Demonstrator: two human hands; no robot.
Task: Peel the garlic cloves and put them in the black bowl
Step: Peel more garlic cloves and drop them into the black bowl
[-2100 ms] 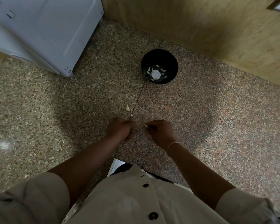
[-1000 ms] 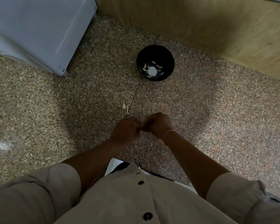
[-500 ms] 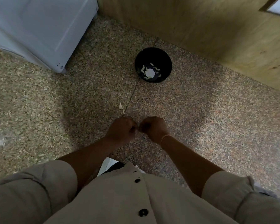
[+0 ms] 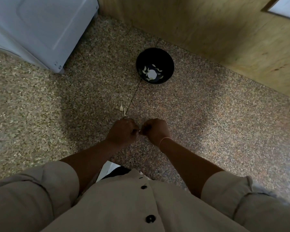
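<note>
Past your hands, on the way to the black bowl point(image 4: 168, 61), lie 1 loose clove point(image 4: 121, 107) & 1 thin pale sliver point(image 4: 124, 112) just beside it, both by the floor seam point(image 4: 134, 93) that runs up to the bowl. A white appliance point(image 4: 40, 30) stands far left and a wood panel point(image 4: 208, 30) closes the far side; a white sheet point(image 4: 107, 168) shows near your shirt point(image 4: 132, 206). All of it is on speckled stone floor point(image 4: 216, 118). The bowl holds peeled cloves point(image 4: 151, 73) at its bottom. Your left hand point(image 4: 122, 131) & right hand point(image 4: 155, 129) are both curled, fingertips meeting, pinching a garlic bit point(image 4: 139, 131) btwn them; too small to tell its axis. The loose clove's long axis runs away from you, tip toward the bowl, fat end toward you.
</note>
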